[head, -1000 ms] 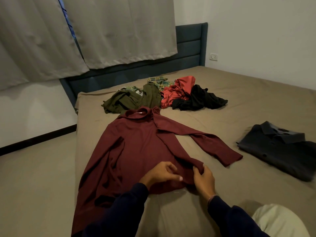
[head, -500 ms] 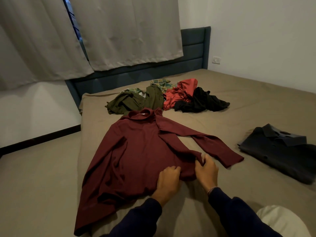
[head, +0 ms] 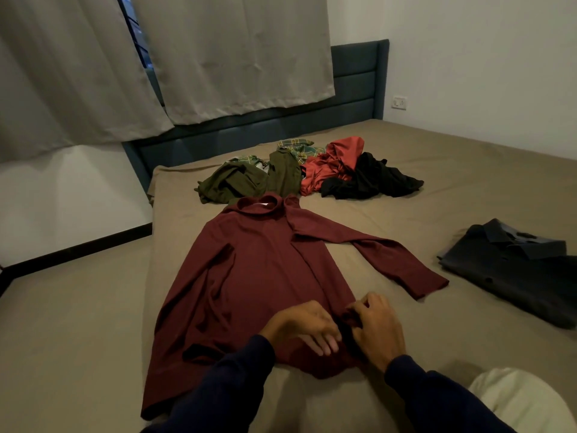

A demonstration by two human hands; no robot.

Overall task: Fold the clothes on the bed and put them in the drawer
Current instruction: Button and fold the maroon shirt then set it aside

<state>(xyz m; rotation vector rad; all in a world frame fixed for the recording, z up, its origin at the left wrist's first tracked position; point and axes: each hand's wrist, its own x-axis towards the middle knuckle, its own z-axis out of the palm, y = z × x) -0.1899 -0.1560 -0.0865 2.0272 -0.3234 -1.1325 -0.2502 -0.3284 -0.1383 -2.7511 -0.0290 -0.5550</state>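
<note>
A maroon long-sleeved top (head: 249,270) lies spread on the bed (head: 468,170), collar away from me, one sleeve stretched to the right. My left hand (head: 304,326) rests flat on its hem with fingers extended. My right hand (head: 376,329) pinches the hem's right corner, fingers curled around the bunched fabric. A folded dark shirt (head: 515,267) lies at the right. Farther back sits a heap of unfolded clothes: olive (head: 246,179), plaid (head: 299,146), red (head: 331,164) and black (head: 371,179).
A dark blue headboard (head: 352,92) stands behind the bed under grey curtains (head: 234,54). The bed's left edge drops to the floor (head: 62,323). A wall socket (head: 399,103) is at the back right. My light-trousered knee (head: 515,401) shows at bottom right.
Both hands have stayed at the hem's right corner. The left hand has gone from gripping the fabric to lying flat on it, and the right hand has gathered the corner.
</note>
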